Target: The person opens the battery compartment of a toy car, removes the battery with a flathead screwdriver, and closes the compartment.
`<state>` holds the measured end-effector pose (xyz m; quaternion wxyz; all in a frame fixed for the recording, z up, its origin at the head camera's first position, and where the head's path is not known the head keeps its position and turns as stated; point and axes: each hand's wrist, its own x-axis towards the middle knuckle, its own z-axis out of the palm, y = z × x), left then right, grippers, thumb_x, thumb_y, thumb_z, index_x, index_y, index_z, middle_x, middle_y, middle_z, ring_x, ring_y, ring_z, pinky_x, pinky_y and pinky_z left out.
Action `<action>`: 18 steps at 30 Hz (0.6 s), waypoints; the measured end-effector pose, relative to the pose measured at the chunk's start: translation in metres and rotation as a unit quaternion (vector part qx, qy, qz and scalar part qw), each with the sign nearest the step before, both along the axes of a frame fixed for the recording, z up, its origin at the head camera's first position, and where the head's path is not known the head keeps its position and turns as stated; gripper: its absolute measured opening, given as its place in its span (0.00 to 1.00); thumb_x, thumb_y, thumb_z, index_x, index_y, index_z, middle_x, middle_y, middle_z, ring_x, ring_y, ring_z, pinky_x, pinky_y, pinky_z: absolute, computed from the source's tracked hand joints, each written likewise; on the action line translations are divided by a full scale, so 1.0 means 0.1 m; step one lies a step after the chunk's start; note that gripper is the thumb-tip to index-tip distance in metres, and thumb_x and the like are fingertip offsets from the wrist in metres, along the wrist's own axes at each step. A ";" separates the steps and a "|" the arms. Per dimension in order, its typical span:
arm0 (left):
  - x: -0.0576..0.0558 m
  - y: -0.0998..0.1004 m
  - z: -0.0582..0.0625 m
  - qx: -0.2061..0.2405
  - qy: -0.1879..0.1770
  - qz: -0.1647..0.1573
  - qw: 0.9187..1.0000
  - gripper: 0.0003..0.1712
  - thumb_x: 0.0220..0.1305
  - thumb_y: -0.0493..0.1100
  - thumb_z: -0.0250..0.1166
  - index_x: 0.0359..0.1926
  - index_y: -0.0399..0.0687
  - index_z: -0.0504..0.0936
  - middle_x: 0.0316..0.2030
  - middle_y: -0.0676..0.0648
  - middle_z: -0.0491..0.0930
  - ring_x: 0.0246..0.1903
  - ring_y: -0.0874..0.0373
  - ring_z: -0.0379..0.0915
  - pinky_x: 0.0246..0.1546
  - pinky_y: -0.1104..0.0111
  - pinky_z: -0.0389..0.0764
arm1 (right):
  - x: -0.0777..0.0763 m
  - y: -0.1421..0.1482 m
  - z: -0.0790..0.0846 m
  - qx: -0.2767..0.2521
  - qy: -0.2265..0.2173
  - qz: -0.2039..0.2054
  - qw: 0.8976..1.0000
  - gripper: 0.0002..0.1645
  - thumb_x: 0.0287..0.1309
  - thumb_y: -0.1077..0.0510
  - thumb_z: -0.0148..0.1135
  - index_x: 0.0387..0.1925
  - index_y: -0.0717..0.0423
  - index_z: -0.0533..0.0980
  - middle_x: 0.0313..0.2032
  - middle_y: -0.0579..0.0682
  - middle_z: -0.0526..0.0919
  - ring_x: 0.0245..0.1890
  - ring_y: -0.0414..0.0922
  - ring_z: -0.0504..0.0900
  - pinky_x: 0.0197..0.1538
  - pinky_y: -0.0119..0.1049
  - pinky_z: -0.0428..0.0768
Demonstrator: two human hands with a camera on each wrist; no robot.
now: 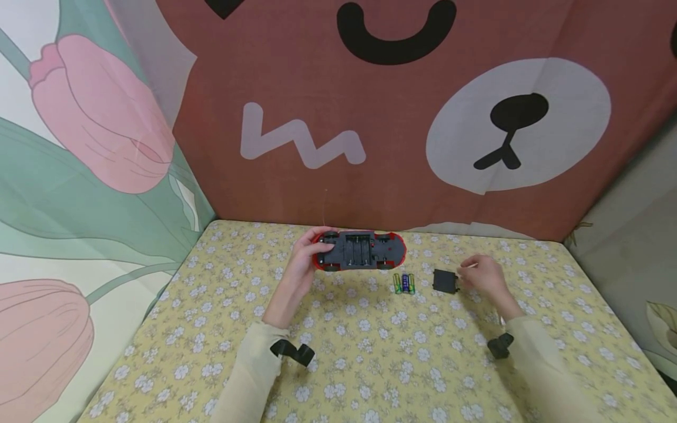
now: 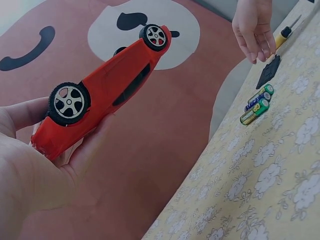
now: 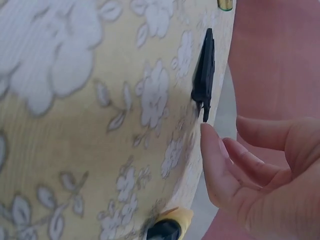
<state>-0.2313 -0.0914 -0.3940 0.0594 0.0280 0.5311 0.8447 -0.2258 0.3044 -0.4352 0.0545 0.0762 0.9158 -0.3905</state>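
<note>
My left hand point(image 1: 302, 258) grips one end of a red toy car point(image 2: 107, 82), which is upside down. Its black underside point(image 1: 335, 254) faces the head camera, with an uncovered battery compartment point(image 1: 358, 251) in the middle. Three batteries point(image 1: 404, 284), two green and one blue, lie side by side on the table. To their right is a black battery cover point(image 1: 445, 281). Beside that cover is my right hand point(image 1: 483, 275), its fingers loosely bent with nothing between them. In the right wrist view, a fingertip point(image 3: 209, 137) is at the cover's tab; contact is hard to tell.
A screwdriver with a yellow and black handle point(image 2: 283, 37) lies beyond the cover, near my right hand. The table is covered by a yellow flowered cloth point(image 1: 365, 352). Behind it hangs a printed bear curtain point(image 1: 391, 117).
</note>
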 end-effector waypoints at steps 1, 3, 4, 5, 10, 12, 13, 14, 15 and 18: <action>0.00 0.00 0.00 0.001 -0.001 0.000 1.000 0.19 0.64 0.26 0.60 0.55 0.38 0.79 0.60 0.39 0.78 0.51 0.52 0.78 0.43 0.65 0.82 | 0.00 0.01 0.00 0.000 -0.003 0.000 1.000 0.19 0.71 0.61 0.59 0.52 0.77 0.75 0.32 0.61 0.85 0.26 0.47 0.85 0.32 0.44 0.85; 0.00 0.00 -0.01 0.001 -0.003 0.002 1.000 0.18 0.64 0.26 0.59 0.54 0.39 0.80 0.58 0.40 0.79 0.50 0.52 0.78 0.43 0.65 0.82 | 0.00 0.01 0.00 -0.008 -0.011 0.001 1.000 0.19 0.70 0.62 0.60 0.51 0.77 0.75 0.30 0.61 0.85 0.25 0.47 0.84 0.32 0.44 0.85; -0.01 0.01 -0.01 0.001 -0.004 0.003 1.000 0.18 0.64 0.26 0.60 0.54 0.39 0.81 0.57 0.41 0.80 0.50 0.52 0.78 0.43 0.65 0.82 | 0.00 0.01 0.00 -0.011 -0.014 0.003 1.000 0.18 0.70 0.62 0.60 0.50 0.78 0.75 0.30 0.60 0.84 0.25 0.47 0.84 0.31 0.43 0.85; 0.00 0.01 -0.01 0.000 -0.004 0.003 1.000 0.18 0.64 0.26 0.60 0.54 0.38 0.81 0.57 0.42 0.80 0.50 0.52 0.78 0.43 0.65 0.82 | 0.00 0.01 0.00 -0.016 -0.020 0.003 1.000 0.18 0.70 0.62 0.61 0.50 0.77 0.75 0.30 0.60 0.84 0.25 0.47 0.84 0.32 0.43 0.85; 0.00 0.03 -0.02 -0.006 -0.006 0.000 1.000 0.24 0.63 0.27 0.61 0.60 0.30 0.77 0.54 0.45 0.79 0.52 0.51 0.76 0.43 0.66 0.82 | 0.01 0.01 0.01 -0.030 -0.047 0.013 0.998 0.20 0.71 0.61 0.61 0.52 0.78 0.74 0.31 0.59 0.82 0.26 0.47 0.81 0.32 0.41 0.84; 0.00 0.04 -0.02 -0.005 -0.008 0.000 1.000 0.25 0.62 0.28 0.61 0.62 0.28 0.75 0.54 0.46 0.79 0.51 0.51 0.76 0.42 0.66 0.82 | 0.01 0.01 0.01 -0.033 -0.054 0.015 0.998 0.20 0.71 0.61 0.62 0.51 0.77 0.73 0.30 0.59 0.81 0.26 0.47 0.79 0.31 0.41 0.83; 0.00 0.04 -0.02 -0.004 -0.009 0.002 1.000 0.26 0.62 0.27 0.61 0.62 0.28 0.75 0.53 0.47 0.80 0.51 0.51 0.76 0.42 0.66 0.82 | 0.00 0.01 0.01 -0.036 -0.057 0.015 0.998 0.20 0.71 0.61 0.62 0.51 0.77 0.73 0.30 0.59 0.81 0.25 0.47 0.79 0.31 0.41 0.82; 0.00 0.04 -0.03 -0.003 -0.009 0.002 1.000 0.26 0.62 0.27 0.61 0.62 0.28 0.75 0.53 0.47 0.80 0.50 0.51 0.76 0.41 0.67 0.82 | 0.00 0.01 0.00 -0.039 -0.059 0.016 0.997 0.20 0.70 0.61 0.62 0.51 0.77 0.73 0.30 0.58 0.81 0.25 0.47 0.78 0.30 0.40 0.81; 0.00 0.04 -0.03 -0.004 -0.009 0.003 1.000 0.26 0.62 0.27 0.61 0.62 0.28 0.75 0.52 0.47 0.80 0.50 0.52 0.77 0.41 0.67 0.82 | 0.00 0.00 0.00 -0.041 -0.061 0.014 0.997 0.19 0.70 0.61 0.62 0.51 0.76 0.73 0.29 0.57 0.81 0.24 0.46 0.78 0.30 0.40 0.81; 0.00 0.04 -0.03 -0.002 -0.007 0.003 1.000 0.24 0.62 0.27 0.61 0.60 0.29 0.76 0.53 0.47 0.80 0.50 0.51 0.77 0.41 0.67 0.82 | -0.01 -0.02 -0.02 -0.055 -0.070 0.012 0.996 0.20 0.70 0.61 0.63 0.52 0.76 0.72 0.27 0.56 0.79 0.22 0.45 0.75 0.28 0.39 0.78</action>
